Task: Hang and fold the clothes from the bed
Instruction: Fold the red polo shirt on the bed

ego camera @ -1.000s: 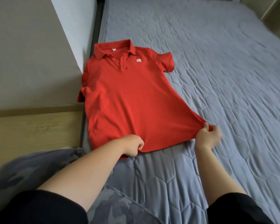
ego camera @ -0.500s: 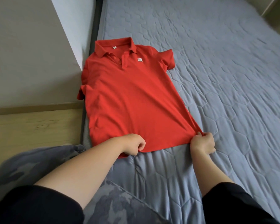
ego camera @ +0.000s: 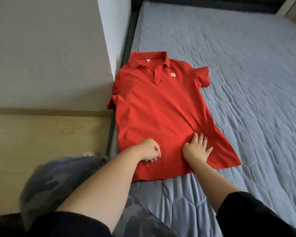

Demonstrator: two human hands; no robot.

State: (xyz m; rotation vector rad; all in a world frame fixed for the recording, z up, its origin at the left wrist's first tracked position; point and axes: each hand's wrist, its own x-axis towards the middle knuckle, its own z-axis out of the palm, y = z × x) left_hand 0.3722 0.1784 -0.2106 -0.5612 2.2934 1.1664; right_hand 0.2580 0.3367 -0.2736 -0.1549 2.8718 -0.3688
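Shirt (ego camera: 157,108) flat, face up, at bed (ego camera: 246,82) edge. Right hand (ego camera: 197,147) spread flat, pressing lower front. Left hand (ego camera: 149,152) curled near hem, grip unclear. Risk: push drives creases (ego camera: 194,124) ahead of fingers (ego camera: 196,136) and sets them; bunched sleeve (ego camera: 111,104) skews fold.

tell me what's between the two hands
Only the red polo shirt fabric lies between the left hand and right hand, seen in the head view.

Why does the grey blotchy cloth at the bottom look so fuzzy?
Head view: the grey cloth sits close to the camera at the lower left and is smeared, probably motion blur; the red shirt mid-frame is fairly sharp; light is soft, with no glare.
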